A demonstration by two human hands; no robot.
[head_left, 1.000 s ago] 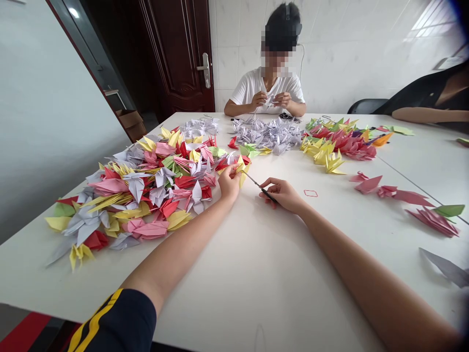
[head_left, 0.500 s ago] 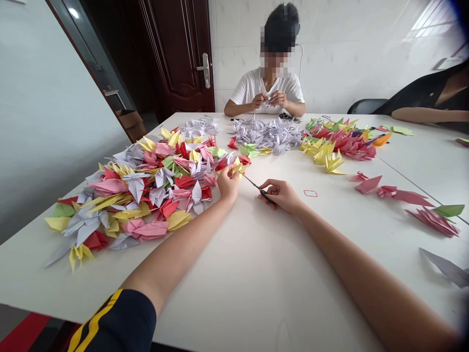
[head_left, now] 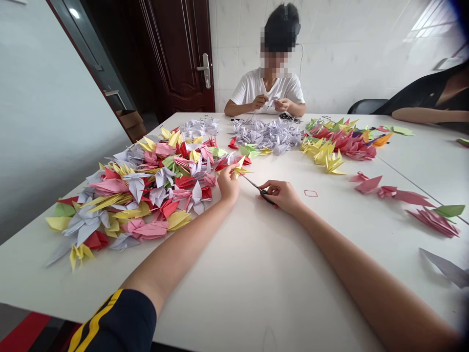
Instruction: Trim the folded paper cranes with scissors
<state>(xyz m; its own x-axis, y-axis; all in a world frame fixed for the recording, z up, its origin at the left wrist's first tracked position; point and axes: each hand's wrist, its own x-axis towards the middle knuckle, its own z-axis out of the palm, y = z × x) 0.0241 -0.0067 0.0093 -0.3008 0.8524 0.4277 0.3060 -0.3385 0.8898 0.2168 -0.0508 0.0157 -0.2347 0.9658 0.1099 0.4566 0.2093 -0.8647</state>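
My left hand (head_left: 229,183) pinches a yellow folded paper crane (head_left: 240,169) at the right edge of a big heap of paper cranes (head_left: 157,181). The heap mixes pink, red, yellow, green and pale grey-violet paper. In my right hand (head_left: 280,193) is a pair of dark-handled scissors (head_left: 268,197), my fingers closed round the handles. The thin blades point up and left, their tips close to the yellow crane; I cannot tell whether they touch the paper.
Pale cranes (head_left: 269,133) lie at the back of the white table (head_left: 256,283), with red and yellow ones (head_left: 348,139) beside them. Pink cranes (head_left: 432,222) lie at right. Opposite, a person in a white shirt (head_left: 269,93) handles something small. Another person's arm (head_left: 428,115) rests at right.
The yellow crane in my left hand has turned, and a pointed part now sticks out to the right above the blades. The person opposite has moved their hands apart.
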